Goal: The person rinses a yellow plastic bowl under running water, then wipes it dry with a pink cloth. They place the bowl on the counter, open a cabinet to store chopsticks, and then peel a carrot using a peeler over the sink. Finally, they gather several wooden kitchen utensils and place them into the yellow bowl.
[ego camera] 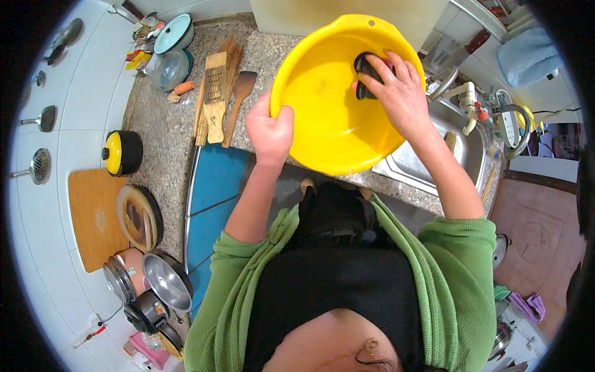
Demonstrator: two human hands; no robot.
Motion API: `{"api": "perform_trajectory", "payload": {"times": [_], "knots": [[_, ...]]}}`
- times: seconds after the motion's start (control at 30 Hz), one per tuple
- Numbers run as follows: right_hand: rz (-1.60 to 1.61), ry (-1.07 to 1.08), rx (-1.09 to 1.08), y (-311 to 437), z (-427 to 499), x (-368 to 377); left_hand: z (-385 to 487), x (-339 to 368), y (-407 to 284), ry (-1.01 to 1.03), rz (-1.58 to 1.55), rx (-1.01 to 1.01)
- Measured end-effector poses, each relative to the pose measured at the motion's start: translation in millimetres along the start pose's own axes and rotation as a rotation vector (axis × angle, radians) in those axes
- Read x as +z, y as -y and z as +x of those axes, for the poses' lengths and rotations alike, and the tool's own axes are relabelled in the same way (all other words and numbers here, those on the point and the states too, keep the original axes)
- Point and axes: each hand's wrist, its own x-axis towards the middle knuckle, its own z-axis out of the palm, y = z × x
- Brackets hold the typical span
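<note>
A large yellow plastic basin (320,121) is tilted in front of me, with its inside facing me. My left hand (270,130) grips its left rim, the thumb over the edge. Inside the basin, my right hand (395,90) holds a dark cloth or scrubber (365,74) against the upper right of the inner wall. The fingers cover part of this dark item, so its exact kind is unclear. Some pinkish material shows at its edges. Behind the basin, the steel sink (418,162) is partly hidden.
On the granite counter (162,111) left of the basin lie a wooden grater (216,97), a wooden spatula (239,104) and a carrot piece (184,87). A black pot with a yellow lid (122,152) stands farther left. The faucet (469,107) rises beside the sink.
</note>
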Motion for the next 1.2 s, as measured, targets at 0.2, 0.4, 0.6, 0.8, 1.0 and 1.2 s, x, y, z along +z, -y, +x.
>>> {"api": "perform_trajectory", "payload": {"times": [0.2, 0.4, 0.6, 0.8, 1.0, 1.2], "knots": [[0.365, 0.145, 0.345, 47, -36, 29, 4, 3, -9, -0.019, -0.115, 0.110], [1.210, 0.075, 0.302, 132, -18, 0, 0, 4, -15, -0.031, -0.177, -0.127], [1.113, 0.327, 0.013, 81, -47, -46, 9, -17, 14, -0.142, -0.166, -0.071], [0.751, 0.398, 0.257, 17, -77, -80, 7, -29, 7, -0.155, -0.167, -0.043], [0.128, 0.020, 0.192, 18, -9, -28, -5, -5, -14, -0.083, -0.146, 0.055], [0.121, 0.378, 0.259, 55, -15, 21, -6, 9, -42, 0.011, -0.173, 0.160]]}}
